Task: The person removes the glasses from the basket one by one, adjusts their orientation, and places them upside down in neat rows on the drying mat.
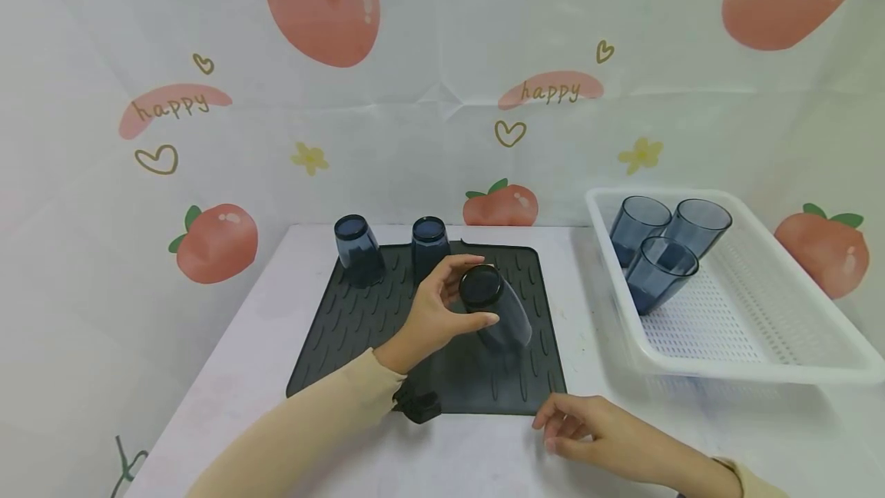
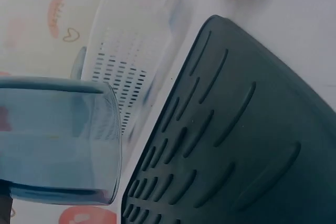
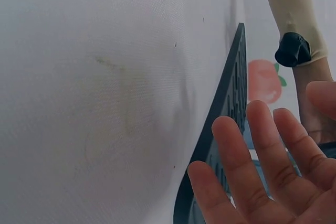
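Note:
My left hand [image 1: 442,310] grips a blue-tinted clear glass [image 1: 508,317] near its thick dark base, thumb on the near side and fingers round the far side. The glass is tilted mouth down over the right part of a black ridged drying mat [image 1: 387,329]. In the left wrist view the mouth end of this glass [image 2: 58,140] shows beside the mat [image 2: 220,124]. Two more such glasses stand upside down at the mat's back, one at the left corner [image 1: 359,252] and one in the middle [image 1: 430,248]. My right hand [image 1: 588,433], holding nothing, hangs by the mat's front right corner with relaxed fingers.
To the right stands a white perforated basket [image 1: 754,371], with three blue glasses [image 1: 660,271] upright at its left end. A fruit-printed cloth [image 1: 429,152] hangs behind the white table [image 1: 477,459].

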A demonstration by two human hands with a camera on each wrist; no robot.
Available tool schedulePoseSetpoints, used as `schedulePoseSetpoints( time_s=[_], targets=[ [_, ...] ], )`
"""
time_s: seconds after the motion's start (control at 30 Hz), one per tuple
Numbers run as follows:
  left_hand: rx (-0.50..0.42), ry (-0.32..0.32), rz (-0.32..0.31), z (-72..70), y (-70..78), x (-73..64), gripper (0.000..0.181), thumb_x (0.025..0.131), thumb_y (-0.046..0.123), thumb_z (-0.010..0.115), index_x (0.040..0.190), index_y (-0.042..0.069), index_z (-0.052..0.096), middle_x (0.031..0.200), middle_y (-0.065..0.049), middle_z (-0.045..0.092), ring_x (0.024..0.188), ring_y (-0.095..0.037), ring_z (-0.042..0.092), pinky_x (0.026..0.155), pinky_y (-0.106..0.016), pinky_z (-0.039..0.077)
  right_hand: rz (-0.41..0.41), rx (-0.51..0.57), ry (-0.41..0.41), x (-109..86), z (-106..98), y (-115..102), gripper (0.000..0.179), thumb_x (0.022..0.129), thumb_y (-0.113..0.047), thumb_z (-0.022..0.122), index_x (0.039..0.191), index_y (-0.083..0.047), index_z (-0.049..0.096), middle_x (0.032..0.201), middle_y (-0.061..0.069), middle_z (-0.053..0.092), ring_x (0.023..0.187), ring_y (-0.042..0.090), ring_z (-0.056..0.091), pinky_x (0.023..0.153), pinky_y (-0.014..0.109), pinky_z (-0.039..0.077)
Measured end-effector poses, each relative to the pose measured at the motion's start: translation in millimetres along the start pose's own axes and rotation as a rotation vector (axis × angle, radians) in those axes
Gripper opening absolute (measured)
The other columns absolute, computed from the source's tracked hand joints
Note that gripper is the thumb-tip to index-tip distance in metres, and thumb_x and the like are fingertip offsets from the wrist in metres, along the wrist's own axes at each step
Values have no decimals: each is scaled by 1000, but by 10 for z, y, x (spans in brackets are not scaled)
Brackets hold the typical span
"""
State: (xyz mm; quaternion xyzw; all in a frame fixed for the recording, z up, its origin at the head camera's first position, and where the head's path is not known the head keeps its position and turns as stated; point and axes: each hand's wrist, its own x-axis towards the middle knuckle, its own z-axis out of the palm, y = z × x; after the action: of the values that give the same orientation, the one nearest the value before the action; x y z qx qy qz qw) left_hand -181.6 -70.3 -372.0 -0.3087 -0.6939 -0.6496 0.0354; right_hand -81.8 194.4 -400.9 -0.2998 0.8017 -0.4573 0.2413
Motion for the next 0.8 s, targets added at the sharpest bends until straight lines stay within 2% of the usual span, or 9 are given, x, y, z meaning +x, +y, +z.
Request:
schedulePoseSetpoints(
  time_s=[0.2,0.4,0.6,0.8],
  targets=[
    [37,46,-53,23,-27,78,68,73,-3,81,133,9,51,125,-11,59,114,-16,58,100,-31,47,-1,1,1,-7,2,15,16,95,-22,61,107,-11,62,92,-11,65,82,-1,59,70,21,52],
    [37,68,-98,71,-33,174,67,74,1,81,133,13,53,125,-9,59,116,-18,57,102,-33,46,49,40,-12,0,6,24,18,95,-24,62,108,-11,62,95,-6,66,82,1,59,71,21,51],
    [31,101,-108,125,-48,291,68,74,2,82,135,13,52,127,-8,58,117,-18,57,103,-30,45,47,58,-17,-6,27,54,17,95,-22,62,108,-11,62,94,-4,66,82,0,59,70,21,51],
    [-11,147,-87,156,-64,437,68,75,-1,81,135,9,51,128,-11,57,117,-21,58,100,-28,47,47,45,-12,-10,31,36,17,95,-23,63,107,-11,62,95,-3,66,81,0,58,70,21,51]
  ],
)
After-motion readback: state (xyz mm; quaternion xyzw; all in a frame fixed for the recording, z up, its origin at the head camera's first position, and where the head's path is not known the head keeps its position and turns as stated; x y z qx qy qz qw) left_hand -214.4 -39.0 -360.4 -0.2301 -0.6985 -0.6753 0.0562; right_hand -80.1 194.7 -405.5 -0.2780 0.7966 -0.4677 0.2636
